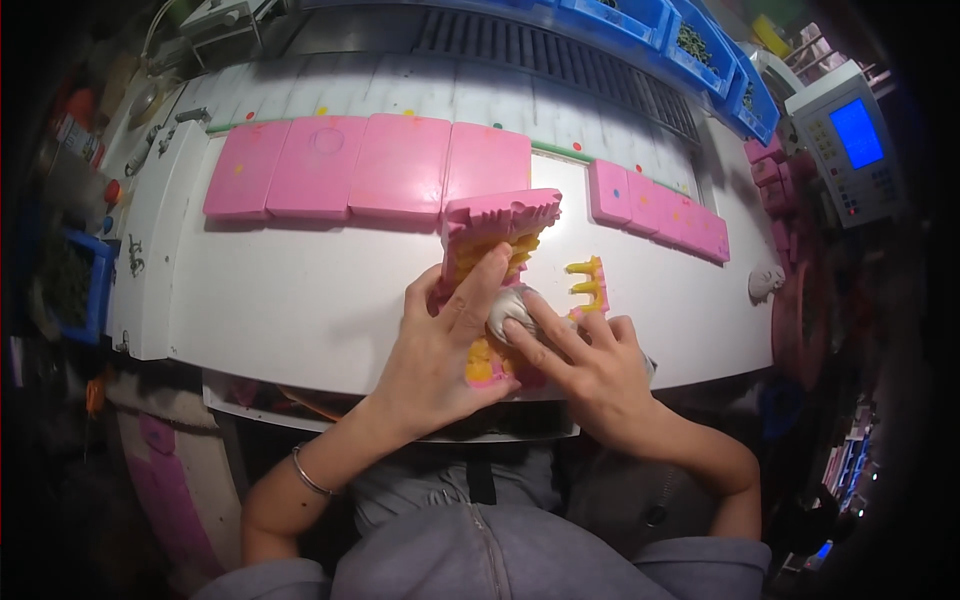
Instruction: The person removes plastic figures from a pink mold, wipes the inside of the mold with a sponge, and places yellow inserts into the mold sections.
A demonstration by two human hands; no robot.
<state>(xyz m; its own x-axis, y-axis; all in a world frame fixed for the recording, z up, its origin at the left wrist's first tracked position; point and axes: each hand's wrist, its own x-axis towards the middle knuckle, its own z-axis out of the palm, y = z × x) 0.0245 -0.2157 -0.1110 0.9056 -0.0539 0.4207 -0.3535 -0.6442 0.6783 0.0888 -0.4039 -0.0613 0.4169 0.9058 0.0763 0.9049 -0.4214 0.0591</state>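
My left hand [425, 350] is wrapped round a pink mould [502, 215] with a yellow, ridged inner face, tilted up over the near part of the table. In my right hand [605, 385] is a bunched white wad [512, 312], probably cloth, pressed by the fingertips against the mould's yellow side. The wad partly hides the mould's lower cavity. Just beyond my right knuckles a small pink and yellow pronged piece [598, 285] lies on the table.
Large pink blocks [400, 165] line the white table's [280, 290] far left, smaller ones [660, 212] the far right. Blue bins [700, 50] stand behind. At the right are a control box with a blue screen [845, 140] and a small white lump [767, 284].
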